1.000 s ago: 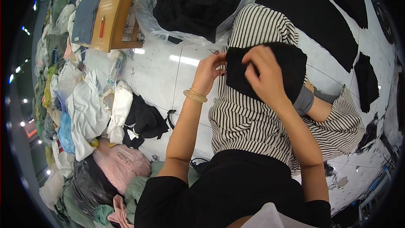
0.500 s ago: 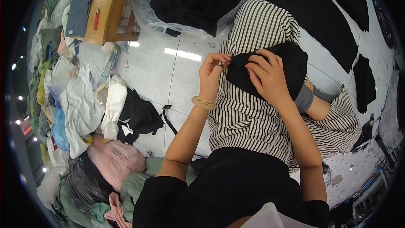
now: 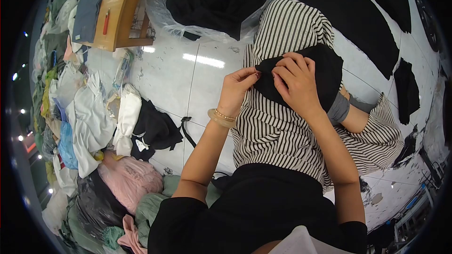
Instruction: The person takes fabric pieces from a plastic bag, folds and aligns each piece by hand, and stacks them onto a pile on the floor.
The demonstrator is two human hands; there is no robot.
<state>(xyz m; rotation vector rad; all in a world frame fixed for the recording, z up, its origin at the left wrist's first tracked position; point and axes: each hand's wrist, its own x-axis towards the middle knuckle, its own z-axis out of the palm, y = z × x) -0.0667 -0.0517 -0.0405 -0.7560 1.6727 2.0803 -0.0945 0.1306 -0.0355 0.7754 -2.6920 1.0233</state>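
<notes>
Black cloth (image 3: 328, 68) on the thigh, over striped trousers (image 3: 278, 122). Left hand (image 3: 234, 90): thumb and fingers (image 3: 245, 72) pinching its edge. Right hand (image 3: 302, 87): bent fingers on top, can't tell if gripping. By the knee, clear plastic bag (image 3: 158, 7) holding black fabric (image 3: 214, 2); large black pieces (image 3: 348, 9) on floor (image 3: 167, 75). Off left: wooden tabletop (image 3: 113, 0), red pen-like item (image 3: 106, 22), garment heap (image 3: 90, 117).
</notes>
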